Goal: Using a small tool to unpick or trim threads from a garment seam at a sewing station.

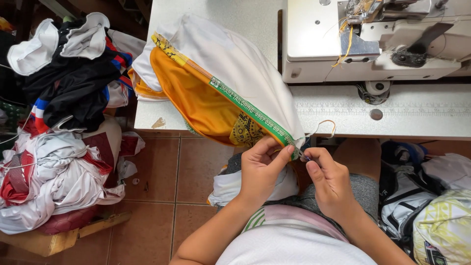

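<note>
1. The left hand [260, 169] has its grip closed on the end of the green woven band [250, 110], thumb and fingers pinching it just below the edge of the table [211, 14]
2. That band runs diagonally along the edge of an orange and white garment [211, 93], from the upper left down to the hands; it bears white lettering
3. The right hand [329, 182] is just beside the left, its grip closed in a pinch on something small and dark at the tip of the band; what it is cannot be told
4. A thin loop of thread [326, 125] rises from the point between the two hands and curves up over the front edge of the table
5. The garment lies mostly on the table, its lower end hanging over the front edge toward the person's lap; a yellow and black patterned patch shows on its orange part near the hands
6. A white sewing machine [373, 44] stands on the table to the right of the garment, well apart from the hands, with yellow thread running through its upper part
7. A heap of clothes [64, 147] in white, black, red and blue is piled to the left beside the table, over the tiled floor [167, 176]
8. More folded fabric and bags [427, 196] lie at the right, next to the person's knee
</note>
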